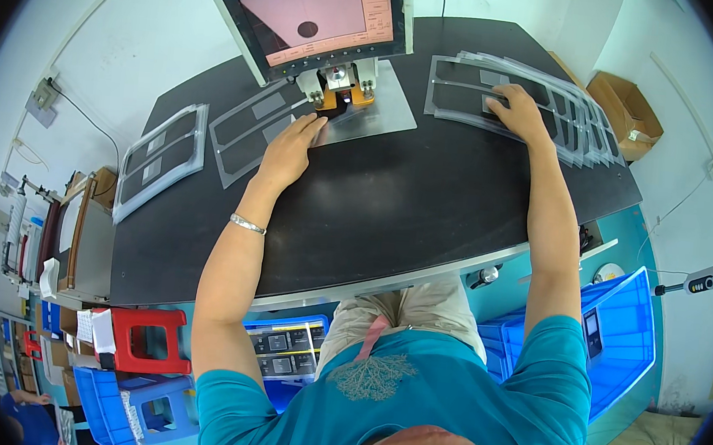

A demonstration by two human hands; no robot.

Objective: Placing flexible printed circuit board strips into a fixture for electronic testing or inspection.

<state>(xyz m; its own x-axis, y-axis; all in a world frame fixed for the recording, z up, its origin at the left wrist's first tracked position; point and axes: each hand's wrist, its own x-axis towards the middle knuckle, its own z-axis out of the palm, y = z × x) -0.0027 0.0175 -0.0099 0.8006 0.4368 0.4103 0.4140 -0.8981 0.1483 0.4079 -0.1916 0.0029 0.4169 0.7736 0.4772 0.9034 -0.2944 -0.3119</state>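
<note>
At far left, a stack of clear sheets (153,169) lies on the black table (357,214). Beside it, a single framed sheet (250,129) reaches toward the machine's orange-tipped head (343,103). The left hand (289,150) is laid out nearly straight, its fingers close together, beside that head. The step appears to be positioning this sheet; it is best done with light, flat pressure — fingertips clear of the orange parts — and with the dark oval on the monitor (303,14) as the guide. At right, the right hand (514,116) rests on a fanned stack (569,114), thumb and forefinger apart; lifting one sheet by its edge should keep the others from dragging along.

Hard to make out, again from the left: the number of sheets in the first stack; the inner end of the single sheet, lost behind fingers and machine; the contact beneath the left fingertips; the narrow gap under the head; and, at right, whether the thumb and forefinger have a sheet between them — this cannot be told.
</note>
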